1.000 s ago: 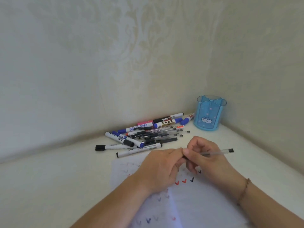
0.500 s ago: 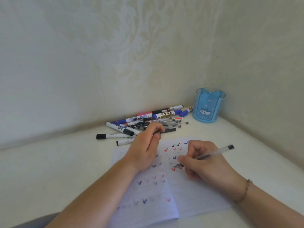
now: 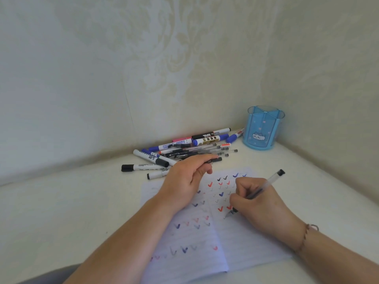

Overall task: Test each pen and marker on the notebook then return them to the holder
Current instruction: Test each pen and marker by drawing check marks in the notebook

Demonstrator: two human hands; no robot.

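Cream patterned wallpaper on both walls, meeting at the far corner of a pale counter [image 3: 61, 212]. Blue see-through holder [image 3: 263, 128] with a little cat on it, parked upright right by that far corner, nothing poking out of the top. Pile of pens and markers [image 3: 190, 148] heaped along the back edge just left of the holder, mostly blue and black caps, a few clear stick pens in the mix, one black-capped marker [image 3: 141, 167] lying a bit apart on the left side of the heap.

Open notebook [image 3: 235, 242] lying flat near the front edge, both pages dotted with red, blue and black check marks. Right hand [image 3: 258, 203] over the right page, fingers clamped on a clear pen [image 3: 270, 179] in a normal writing grip, tip down on the paper next to the red checks, black end cap pointing up and away toward the right edge. Thin bracelet [image 3: 307, 232] on that wrist.

Left hand [image 3: 184, 181] resting at the top of the left page, fingers curled round a small dark pen cap [image 3: 215, 160], right up against the front of the pile.
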